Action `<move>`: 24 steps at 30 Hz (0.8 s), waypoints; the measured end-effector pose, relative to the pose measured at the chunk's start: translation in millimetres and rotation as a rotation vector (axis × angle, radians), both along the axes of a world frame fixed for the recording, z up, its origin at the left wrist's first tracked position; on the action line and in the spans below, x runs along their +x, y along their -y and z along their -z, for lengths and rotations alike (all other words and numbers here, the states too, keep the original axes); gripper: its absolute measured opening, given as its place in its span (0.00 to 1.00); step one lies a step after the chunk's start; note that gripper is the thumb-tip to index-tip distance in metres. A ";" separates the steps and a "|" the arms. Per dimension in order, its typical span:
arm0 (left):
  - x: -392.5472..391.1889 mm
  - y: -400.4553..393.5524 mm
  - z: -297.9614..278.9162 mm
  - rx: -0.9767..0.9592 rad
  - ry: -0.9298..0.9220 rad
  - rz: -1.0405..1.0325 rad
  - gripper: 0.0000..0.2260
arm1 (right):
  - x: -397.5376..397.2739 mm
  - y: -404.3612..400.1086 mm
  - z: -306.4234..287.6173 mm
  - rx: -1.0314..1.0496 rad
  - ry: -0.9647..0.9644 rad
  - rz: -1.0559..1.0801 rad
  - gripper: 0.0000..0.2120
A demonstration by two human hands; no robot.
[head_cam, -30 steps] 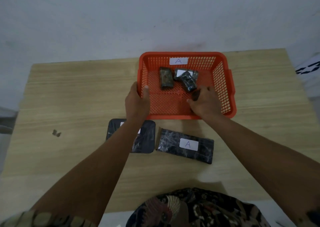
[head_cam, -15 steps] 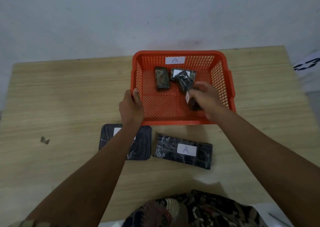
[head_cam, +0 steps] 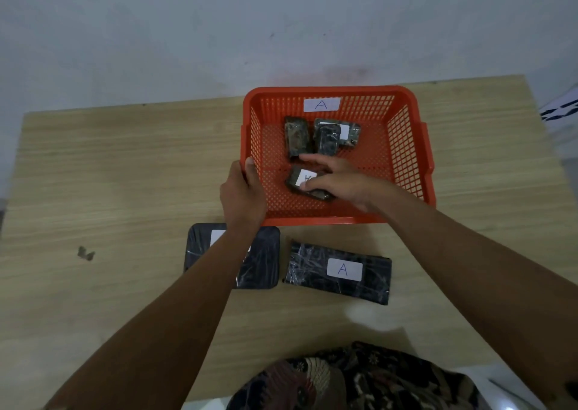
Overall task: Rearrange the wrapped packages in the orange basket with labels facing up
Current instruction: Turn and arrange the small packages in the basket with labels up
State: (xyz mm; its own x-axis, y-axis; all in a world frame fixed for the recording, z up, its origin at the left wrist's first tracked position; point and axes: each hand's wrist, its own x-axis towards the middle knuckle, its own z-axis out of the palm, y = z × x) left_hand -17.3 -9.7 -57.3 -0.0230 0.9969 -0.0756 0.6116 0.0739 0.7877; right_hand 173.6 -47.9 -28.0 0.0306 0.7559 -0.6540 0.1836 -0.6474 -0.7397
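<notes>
An orange basket [head_cam: 409,156] with an "A" label on its far wall stands on the wooden table. My left hand [head_cam: 242,196] grips its near-left rim. Inside, my right hand [head_cam: 336,179] holds a small dark wrapped package [head_cam: 300,179] against the basket floor, its white label facing up. At the back lie a package with no label showing [head_cam: 297,137], a labelled one [head_cam: 347,131] and another dark package [head_cam: 327,140] leaning across it.
Two larger black wrapped packages lie on the table in front of the basket: a square one [head_cam: 259,259] partly under my left forearm, and a long one [head_cam: 339,272] with an "A" label up. A small dark scrap [head_cam: 86,253] sits at left.
My right hand lifted the small package from the basket's near-right area, turned it label up and set it down toward the middle-left. The left hand kept its hold on the rim.
</notes>
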 end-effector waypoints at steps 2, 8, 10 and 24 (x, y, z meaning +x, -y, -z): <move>0.2 0.8 0.1 -0.001 0.005 -0.001 0.18 | -6.4 -6.5 1.0 -0.033 0.027 -0.040 0.31; 0.7 0.3 2.1 -0.003 0.000 -0.011 0.15 | -10.8 -13.8 9.6 0.037 0.033 0.097 0.16; 0.4 0.0 2.7 -0.009 0.003 -0.017 0.16 | -13.7 -15.6 11.1 0.072 0.040 0.201 0.14; 1.1 0.9 4.5 -0.011 0.021 -0.021 0.16 | -16.3 -2.4 20.8 0.014 0.354 -0.045 0.20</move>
State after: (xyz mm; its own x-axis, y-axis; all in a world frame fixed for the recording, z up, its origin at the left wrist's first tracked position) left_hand -16.2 -10.6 -61.7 -0.0424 0.9953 -0.0871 0.5933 0.0952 0.7993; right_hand 157.3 -45.4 -48.8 0.2195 0.7708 -0.5981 0.4585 -0.6226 -0.6341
